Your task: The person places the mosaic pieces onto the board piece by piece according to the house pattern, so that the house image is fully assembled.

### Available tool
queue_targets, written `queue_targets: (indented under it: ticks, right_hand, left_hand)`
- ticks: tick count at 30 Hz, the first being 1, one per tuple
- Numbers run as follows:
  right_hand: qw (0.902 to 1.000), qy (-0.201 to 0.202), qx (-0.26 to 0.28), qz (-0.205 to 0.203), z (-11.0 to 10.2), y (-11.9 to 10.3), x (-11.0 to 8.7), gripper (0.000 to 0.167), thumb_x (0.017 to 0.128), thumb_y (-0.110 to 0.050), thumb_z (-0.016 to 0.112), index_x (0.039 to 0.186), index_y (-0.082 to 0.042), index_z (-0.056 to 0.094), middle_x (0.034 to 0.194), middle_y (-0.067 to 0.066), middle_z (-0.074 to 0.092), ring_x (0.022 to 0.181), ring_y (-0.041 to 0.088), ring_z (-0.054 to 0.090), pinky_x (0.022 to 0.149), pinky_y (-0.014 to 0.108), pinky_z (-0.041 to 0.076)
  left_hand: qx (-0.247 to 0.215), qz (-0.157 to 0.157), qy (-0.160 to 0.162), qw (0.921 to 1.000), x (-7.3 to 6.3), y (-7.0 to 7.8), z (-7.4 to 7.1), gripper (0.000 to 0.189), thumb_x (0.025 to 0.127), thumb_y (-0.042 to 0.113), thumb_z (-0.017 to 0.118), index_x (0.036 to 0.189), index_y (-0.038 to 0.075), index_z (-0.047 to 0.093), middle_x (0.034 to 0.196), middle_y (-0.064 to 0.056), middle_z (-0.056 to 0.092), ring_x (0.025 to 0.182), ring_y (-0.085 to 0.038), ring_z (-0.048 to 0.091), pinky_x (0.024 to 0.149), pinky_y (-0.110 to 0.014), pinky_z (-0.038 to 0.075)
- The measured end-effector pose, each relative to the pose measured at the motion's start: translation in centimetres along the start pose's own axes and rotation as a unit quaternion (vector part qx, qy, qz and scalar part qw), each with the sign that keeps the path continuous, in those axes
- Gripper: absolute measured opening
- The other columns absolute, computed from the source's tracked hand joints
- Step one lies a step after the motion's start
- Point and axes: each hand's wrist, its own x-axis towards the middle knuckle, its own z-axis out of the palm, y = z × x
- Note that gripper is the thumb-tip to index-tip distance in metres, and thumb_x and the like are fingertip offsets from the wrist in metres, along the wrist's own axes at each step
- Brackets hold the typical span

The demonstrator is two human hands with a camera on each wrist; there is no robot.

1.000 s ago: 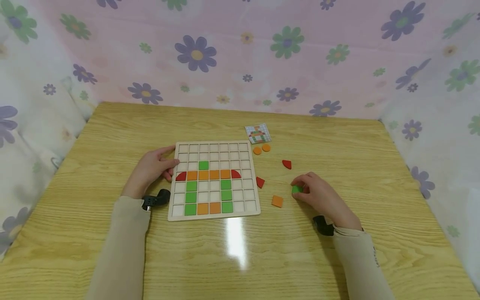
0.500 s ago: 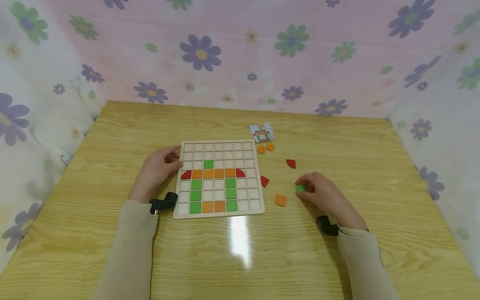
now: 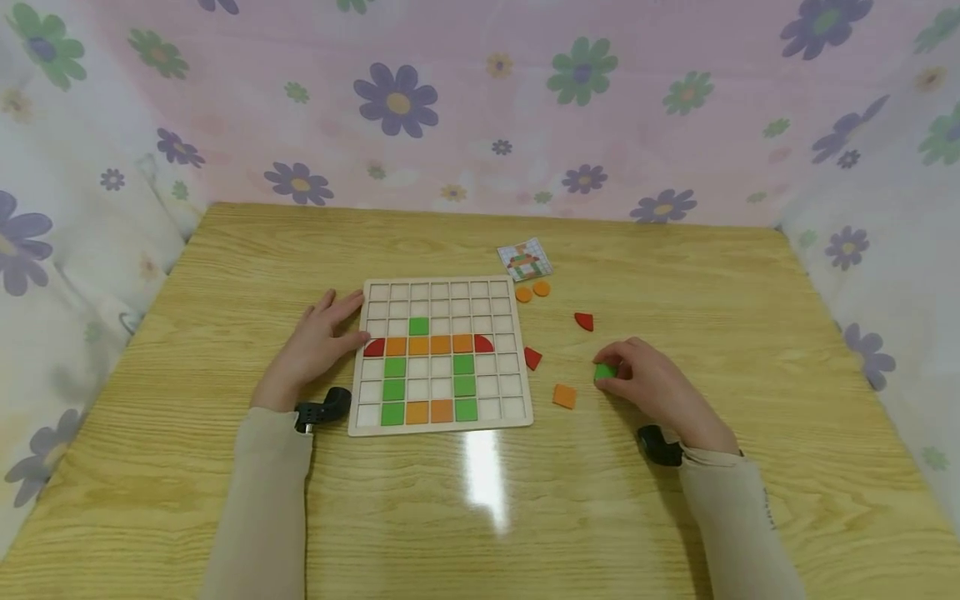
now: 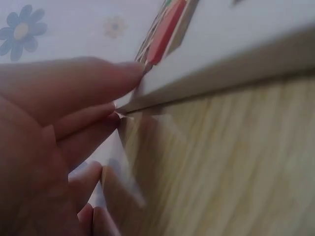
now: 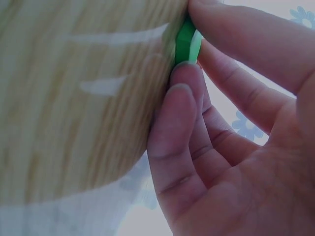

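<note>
My left hand (image 3: pixel 311 346) lies at the left edge of a square wooden grid board (image 3: pixel 431 429), its thumb on the rim and its fingers fairly straight. In the left wrist view the thumb tip touches the rim close to a red piece (image 4: pixel 166 32). Green, orange and red tiles fill part of the grid, among them a lone green square (image 3: pixel 418 326) above the orange row. To the right of the board, my right hand (image 3: pixel 648 383) pinches a green tile (image 5: pixel 187 44) between thumb and fingertips, close over the table.
Beside the board lie an orange square tile (image 3: pixel 565 396), two red pieces (image 3: pixel 584 322) and two orange discs (image 3: pixel 542 288). A small pattern card (image 3: pixel 525 260) is behind the discs. Flowered cloth (image 3: pixel 465 108) hangs behind the wooden table (image 3: pixel 480 533).
My left hand's fingers have straightened and spread along the board's edge, with the thumb a little lower on it. The right hand keeps its pinch on the green tile. The head view has shifted slightly.
</note>
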Motion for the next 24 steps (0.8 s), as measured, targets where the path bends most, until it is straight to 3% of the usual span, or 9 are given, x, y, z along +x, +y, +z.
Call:
queue_targets:
  ticks: [9, 18, 24]
  right_hand:
    - [0.9998, -0.003, -0.010, 0.017, -0.3, -0.2, 0.1, 0.029, 0.080, -0.025, 0.068, 0.103, -0.008, 0.061, 0.094, 0.005, 0.055, 0.081, 0.018, 0.051, 0.071, 0.034, 0.042]
    - [0.9998, -0.009, 0.010, 0.016, 0.0, -0.8, 0.8, 0.026, 0.079, -0.026, 0.069, 0.099, -0.013, 0.058, 0.086, 0.001, 0.056, 0.076, 0.017, 0.049, 0.068, 0.032, 0.041]
    - [0.9996, -0.017, 0.023, 0.006, 0.4, -1.3, 1.5, 0.019, 0.081, -0.034, 0.065, 0.095, -0.022, 0.060, 0.091, -0.004, 0.059, 0.082, 0.015, 0.051, 0.075, 0.034, 0.041]
  left_hand:
    - [-0.006, 0.005, -0.013, 0.9999, 0.3, 0.0, 0.0, 0.067, 0.087, 0.033, 0.057, 0.143, 0.018, 0.024, 0.146, 0.001, 0.020, 0.135, -0.022, -0.004, 0.104, -0.046, -0.005]
    - [-0.011, 0.015, -0.007, 0.9998, 0.4, -0.1, -0.1, 0.066, 0.086, 0.031, 0.058, 0.142, 0.017, 0.026, 0.146, 0.003, 0.021, 0.135, -0.023, -0.004, 0.103, -0.044, -0.009]
    - [-0.013, 0.013, -0.006, 0.9998, 0.4, -0.4, 0.0, 0.066, 0.086, 0.029, 0.058, 0.142, 0.018, 0.026, 0.146, 0.001, 0.022, 0.135, -0.023, -0.004, 0.103, -0.044, -0.008]
